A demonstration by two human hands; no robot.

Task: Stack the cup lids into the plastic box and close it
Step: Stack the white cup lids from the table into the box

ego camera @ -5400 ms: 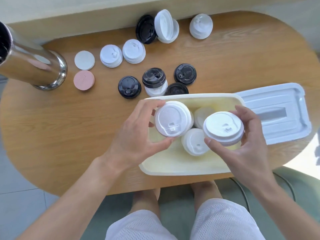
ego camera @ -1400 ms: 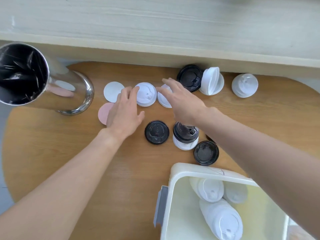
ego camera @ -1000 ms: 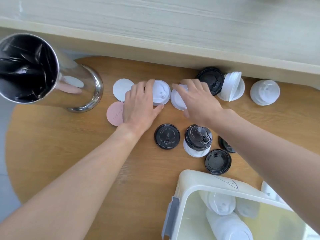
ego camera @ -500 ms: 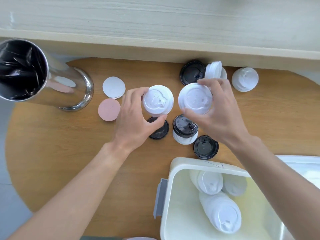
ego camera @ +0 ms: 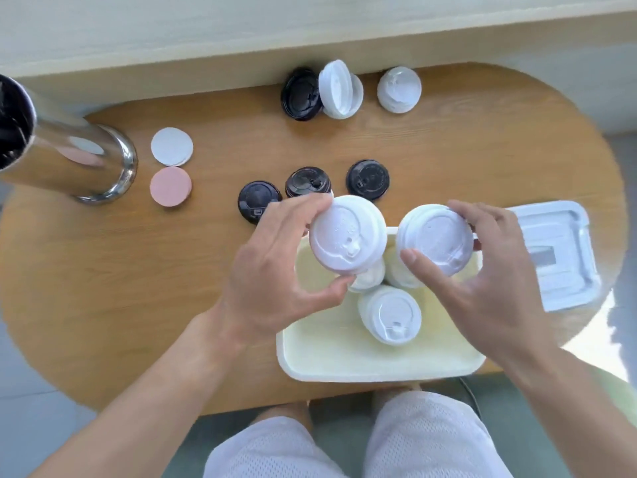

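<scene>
Wooden table [ego camera: 448, 150] is carrying the box [ego camera: 344, 360]; above it, left hand [ego camera: 272, 270] is gripping one white lid [ego camera: 346, 234], right hand [ego camera: 482, 284] another lid [ego camera: 436, 238] at 3 o'clock.

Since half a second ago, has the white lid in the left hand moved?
Yes. The white lid in the left hand was beside the black lid on the table; now it is nearer the person, over the plastic box.
</scene>
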